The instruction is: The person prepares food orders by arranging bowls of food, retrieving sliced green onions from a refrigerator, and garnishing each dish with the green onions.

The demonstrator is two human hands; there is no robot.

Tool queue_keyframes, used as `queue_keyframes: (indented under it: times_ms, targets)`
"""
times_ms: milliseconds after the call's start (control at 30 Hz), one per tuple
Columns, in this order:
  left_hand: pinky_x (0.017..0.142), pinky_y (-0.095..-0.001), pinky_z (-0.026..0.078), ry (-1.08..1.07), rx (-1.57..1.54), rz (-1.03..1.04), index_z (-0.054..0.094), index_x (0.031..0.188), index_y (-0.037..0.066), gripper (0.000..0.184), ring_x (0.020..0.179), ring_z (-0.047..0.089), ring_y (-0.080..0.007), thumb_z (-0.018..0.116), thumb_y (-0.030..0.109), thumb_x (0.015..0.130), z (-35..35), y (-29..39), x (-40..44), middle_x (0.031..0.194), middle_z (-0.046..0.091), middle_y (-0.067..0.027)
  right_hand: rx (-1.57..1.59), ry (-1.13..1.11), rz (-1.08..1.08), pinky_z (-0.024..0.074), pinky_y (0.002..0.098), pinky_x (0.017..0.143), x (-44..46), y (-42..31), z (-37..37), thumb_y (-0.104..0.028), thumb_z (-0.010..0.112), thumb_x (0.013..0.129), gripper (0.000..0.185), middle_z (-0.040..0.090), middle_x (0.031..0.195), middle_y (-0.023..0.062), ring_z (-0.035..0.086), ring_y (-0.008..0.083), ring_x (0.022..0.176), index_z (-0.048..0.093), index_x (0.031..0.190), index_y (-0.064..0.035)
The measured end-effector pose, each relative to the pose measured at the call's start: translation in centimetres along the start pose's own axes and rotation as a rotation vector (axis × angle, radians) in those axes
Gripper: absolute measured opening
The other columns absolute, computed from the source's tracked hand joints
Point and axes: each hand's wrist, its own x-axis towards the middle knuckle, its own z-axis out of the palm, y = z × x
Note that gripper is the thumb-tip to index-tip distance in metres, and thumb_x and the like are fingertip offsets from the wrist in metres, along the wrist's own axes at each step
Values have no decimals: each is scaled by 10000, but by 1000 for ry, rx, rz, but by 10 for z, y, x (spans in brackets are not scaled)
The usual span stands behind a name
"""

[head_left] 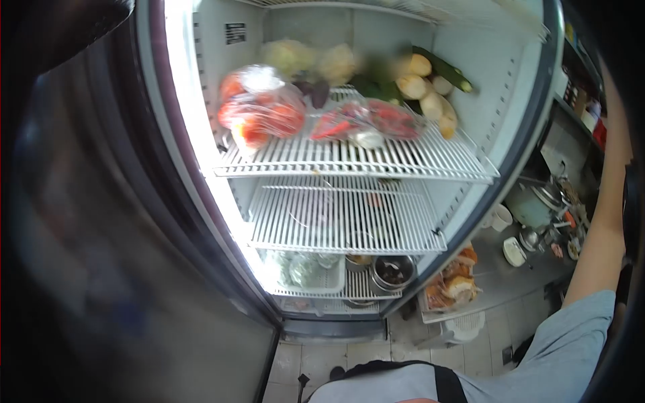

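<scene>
An upright fridge with its door [154,269] swung out to the left stands before me. Its upper wire shelf [295,161] bears a plastic bag of tomatoes [262,111], bags of red peppers [366,121], pale vegetables [430,94], and a dark green zucchini [443,67]. My right arm, in a grey sleeve [564,342], reaches up along the right edge; its hand lies outside the picture. Of my left hand nothing recognisable shows. A small strip of skin [416,401] appears at the bottom edge; I cannot tell what part it is.
Lower down are another wire shelf [336,221], a white tray of bagged greens [309,275] and a metal pot [393,272]. To the right, a steel counter [497,269] carries a white cup [500,218] and cluttered utensils. A tray of orange-brown food [453,289] stands beside the fridge.
</scene>
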Motion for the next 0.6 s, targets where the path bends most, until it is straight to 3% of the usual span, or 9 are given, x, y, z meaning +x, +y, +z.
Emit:
queue_keyframes:
  times_ms: [133, 300, 367, 400, 433, 500, 600]
  targets:
    - [998, -369, 389, -116, -77, -1, 410, 1365, 85, 511, 1218, 464, -241, 521, 328, 929, -45, 9, -126, 1327, 484, -116, 143, -114, 65, 475, 350, 871, -87, -16, -71, -212, 730, 771, 459, 597, 1153, 112, 570, 208, 1034, 596, 1180, -56]
    - [999, -368, 389, -562, -143, -54, 407, 1366, 83, 514, 1221, 462, -239, 526, 323, 927, -107, 29, -329, 1329, 482, -117, 220, -257, 316, 449, 374, 950, -245, -29, -181, -183, 781, 710, 521, 570, 1230, 115, 546, 225, 1118, 603, 1191, -88]
    - [999, -367, 389, -780, -186, -24, 406, 1367, 82, 516, 1222, 461, -239, 528, 322, 927, -116, 45, -388, 1329, 481, -117, 147, -282, 360, 439, 383, 981, -317, -37, -223, -171, 801, 686, 549, 559, 1261, 115, 536, 232, 1151, 606, 1195, -100]
    - [999, -367, 389, -889, -207, 7, 405, 1367, 82, 517, 1222, 461, -239, 529, 321, 926, -117, 54, -416, 1330, 481, -117, 6, -335, 277, 412, 408, 1014, -349, -40, -245, -197, 803, 681, 560, 561, 1261, 99, 502, 260, 1197, 606, 1197, -106]
    - [999, -367, 389, -993, -220, 33, 405, 1368, 81, 517, 1223, 461, -238, 530, 320, 926, -120, 62, -440, 1330, 481, -117, -15, -319, 338, 368, 430, 1051, -386, -48, -265, -227, 781, 705, 557, 544, 1282, 97, 486, 283, 1215, 591, 1216, -111]
    - [999, -366, 389, -1175, -230, 78, 403, 1368, 80, 519, 1224, 460, -238, 531, 318, 925, -123, 83, -480, 1331, 480, -117, -114, -345, 430, 409, 423, 1009, -445, -71, -313, -250, 784, 699, 580, 499, 1335, 133, 518, 338, 1176, 591, 1223, -93]
    - [1000, -366, 390, -1356, -233, 139, 402, 1370, 79, 521, 1226, 459, -237, 534, 316, 924, -118, 116, -526, 1332, 479, -117, -207, -349, 592, 399, 433, 1021, -514, -110, -388, -260, 762, 724, 549, 491, 1339, 120, 519, 314, 1172, 590, 1217, -90]
